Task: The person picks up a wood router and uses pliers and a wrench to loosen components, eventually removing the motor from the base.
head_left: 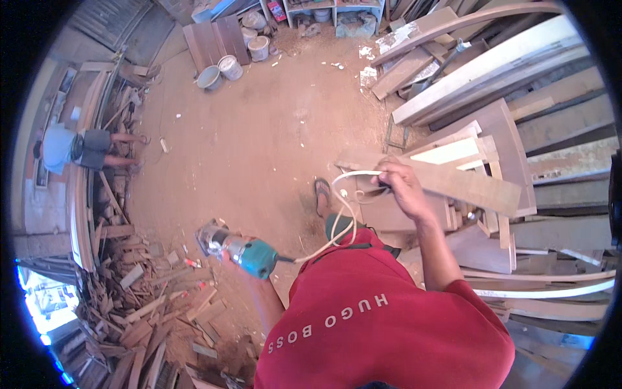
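Apparently managing the cord (pixel 355 173)
Left hand (pixel 232 264) grips the teal power tool (pixel 256 258); right hand (pixel 403 187) clutches cord; moving likely needs free slack.

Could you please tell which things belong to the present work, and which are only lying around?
Job in hand: teal power tool, in left hand; pale cord, in right hand.

Apparently just lying about: wood scraps; buckets; stacked boards.

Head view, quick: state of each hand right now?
Left hand: closed around the teal-and-silver power tool.
Right hand: closed, holding the pale cord.
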